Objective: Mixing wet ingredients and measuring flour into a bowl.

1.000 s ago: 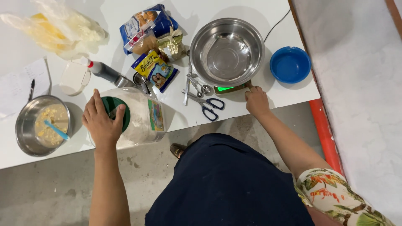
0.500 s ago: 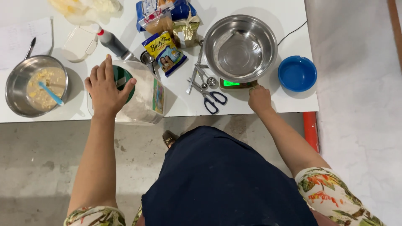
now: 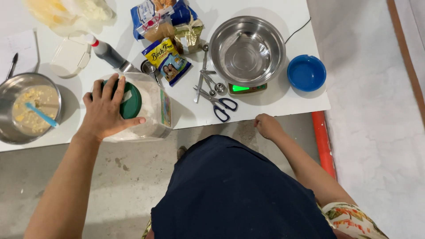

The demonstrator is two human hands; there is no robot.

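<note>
My left hand (image 3: pixel 106 110) lies spread over the green lid (image 3: pixel 133 102) of a large clear jar (image 3: pixel 155 113) holding white powder, near the table's front edge. Its fingers wrap the lid's rim. My right hand (image 3: pixel 267 126) hangs just off the front edge of the white table (image 3: pixel 274 102), fingers curled and holding nothing. It is below a small scale with a green display (image 3: pixel 247 88), which carries an empty steel bowl (image 3: pixel 247 48). Black-handled scissors (image 3: pixel 220 104) and metal measuring spoons (image 3: pixel 206 77) lie between the jar and the scale.
At the far left, a steel bowl of yellowish batter (image 3: pixel 27 108) holds a blue spatula (image 3: pixel 42 115). A blue bowl (image 3: pixel 306 73) sits at the right. Food packets (image 3: pixel 168 59), a dark bottle (image 3: pixel 106 53), a white tub (image 3: pixel 70 57) and plastic bags (image 3: pixel 66 13) crowd the back. An orange table leg (image 3: pixel 323 146) stands to the right.
My right hand has drawn back from the scale to just off the table's edge. My left hand has stayed on the green lid while the view shifted.
</note>
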